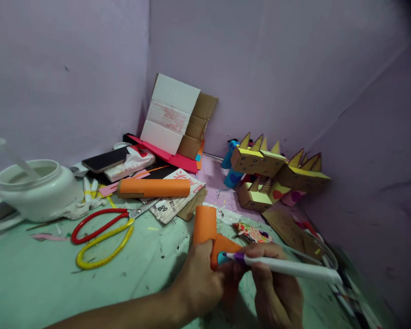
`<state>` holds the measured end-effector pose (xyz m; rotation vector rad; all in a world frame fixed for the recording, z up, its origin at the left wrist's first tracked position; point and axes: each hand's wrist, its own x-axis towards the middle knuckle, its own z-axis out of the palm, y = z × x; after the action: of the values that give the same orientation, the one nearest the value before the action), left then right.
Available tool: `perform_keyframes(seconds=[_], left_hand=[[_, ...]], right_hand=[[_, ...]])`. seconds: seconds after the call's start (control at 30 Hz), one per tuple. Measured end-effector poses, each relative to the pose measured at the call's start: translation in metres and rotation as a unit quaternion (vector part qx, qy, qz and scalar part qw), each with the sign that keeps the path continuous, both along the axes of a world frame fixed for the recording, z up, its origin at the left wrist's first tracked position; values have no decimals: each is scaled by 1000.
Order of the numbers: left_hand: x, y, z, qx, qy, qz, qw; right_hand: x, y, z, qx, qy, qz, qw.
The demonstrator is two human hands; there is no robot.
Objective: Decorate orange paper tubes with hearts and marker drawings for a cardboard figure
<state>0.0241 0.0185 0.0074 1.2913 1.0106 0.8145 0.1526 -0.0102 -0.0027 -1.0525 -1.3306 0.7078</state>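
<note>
Gripped in the right hand [274, 278], with thumb and fingers closed around the barrel: a white marker [291, 267] with a purple collar, aimed leftward at a blue patch [222, 258]. Set on an orange paper section [228, 243], with tip contact too fine to tell. Clasped in the left hand [198, 276], thumb pressed to the front: an orange paper tube [205, 224], standing upright just left of that section, low in the centre of the view above a pale green tabletop [30, 283]. Joined or merely touching, impossible to tell

Just beyond the right hand, a floral-patterned scrap [253, 232]; past it, a brown cardboard strip [294, 235]. Lying open to the left, scissors [113, 233] with one red and one yellow handle. Behind the blades, a longer orange roll [154, 188] resting across a printed card [169, 205]. Farther left, a white pot [48, 196] with a pale stick [20, 160] leaning inside

Toward the back, a black smartphone [106, 157], a red sheet [173, 159] and a folded white carton [171, 109] propped near the corner. At the back right, spiked cardboard models [258, 162] with yellow tops, beside blue tubes [233, 178], against lilac walls [260, 55]
</note>
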Motion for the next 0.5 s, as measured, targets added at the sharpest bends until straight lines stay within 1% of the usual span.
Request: perform_keyframes(seconds=[0.07, 0.17, 0.33, 0.43, 0.5], left_hand=[[1, -1, -2, 12, -11, -2, 1000], [1, -1, -3, 27, -23, -2, 999], [0, 1, -3, 36, -13, -9, 999], [1, 0, -4, 33, -4, -9, 999], [1, 0, -5, 31, 2, -7, 999]], right_hand=[[-3, 2, 1, 27, -24, -17, 999], [-7, 4, 3, 57, -55, -22, 997], [-10, 5, 4, 54, -52, -41, 996], [-8, 5, 2, 56, -92, -67, 992], [-5, 5, 0, 57, -117, -63, 990]])
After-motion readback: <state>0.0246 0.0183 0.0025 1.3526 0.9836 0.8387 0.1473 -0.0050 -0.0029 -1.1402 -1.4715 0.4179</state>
